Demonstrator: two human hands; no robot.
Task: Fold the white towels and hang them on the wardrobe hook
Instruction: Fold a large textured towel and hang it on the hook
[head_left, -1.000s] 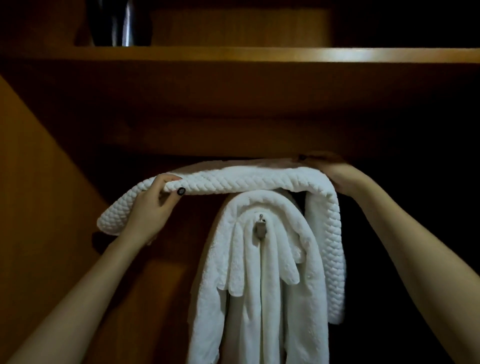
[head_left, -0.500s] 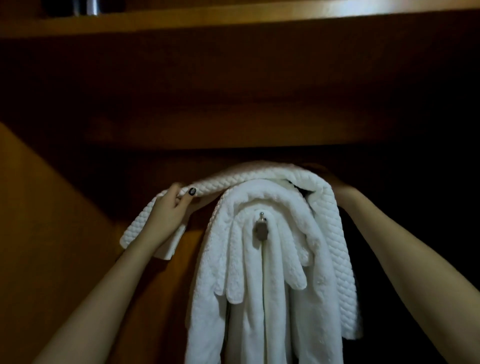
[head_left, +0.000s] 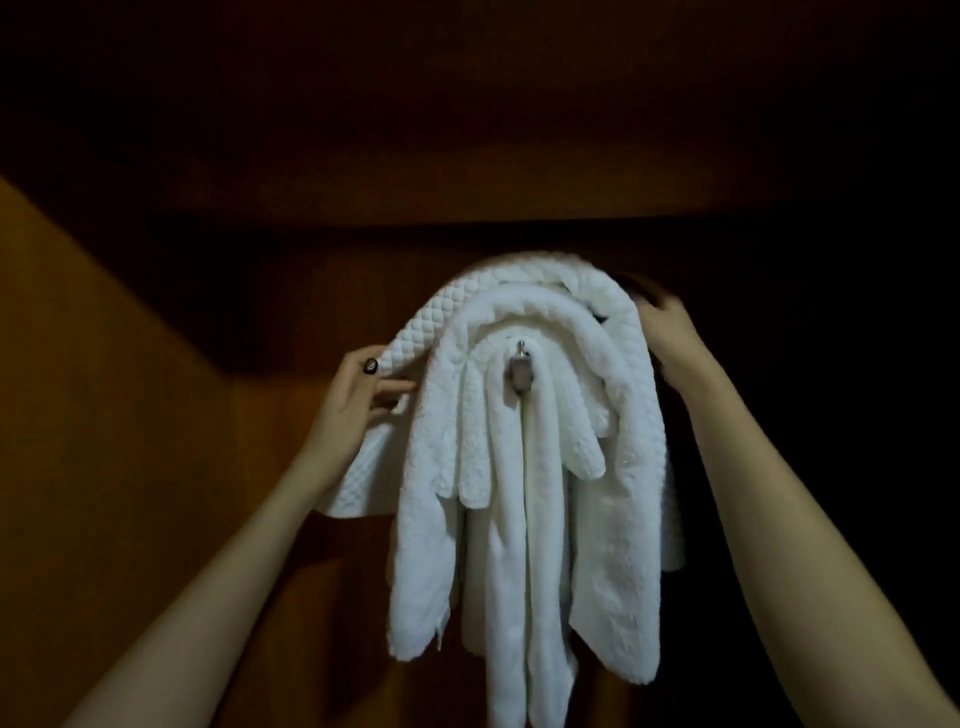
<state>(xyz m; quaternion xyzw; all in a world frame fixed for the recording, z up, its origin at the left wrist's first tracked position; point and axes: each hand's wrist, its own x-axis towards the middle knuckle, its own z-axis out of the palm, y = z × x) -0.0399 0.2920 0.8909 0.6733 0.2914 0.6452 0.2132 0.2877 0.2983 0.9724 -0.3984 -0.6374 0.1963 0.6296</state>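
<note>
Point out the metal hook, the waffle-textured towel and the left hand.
metal hook (head_left: 519, 371), head view, its front plate.
waffle-textured towel (head_left: 430, 314), head view, left arch.
left hand (head_left: 345, 410), head view, its back.

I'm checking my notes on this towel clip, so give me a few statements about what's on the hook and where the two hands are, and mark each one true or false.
1. The quilted towel lies draped over the top of the plush towels. True.
2. The left hand hangs free and touches nothing. False: it pinches the quilted towel's left part, thumb on top.
3. The metal hook shows between the towel folds. True.
4. The right hand is down by the towels' lower ends. False: it is up at the quilted towel's right side, near the top; it is too blurred to tell how it grips.
</note>
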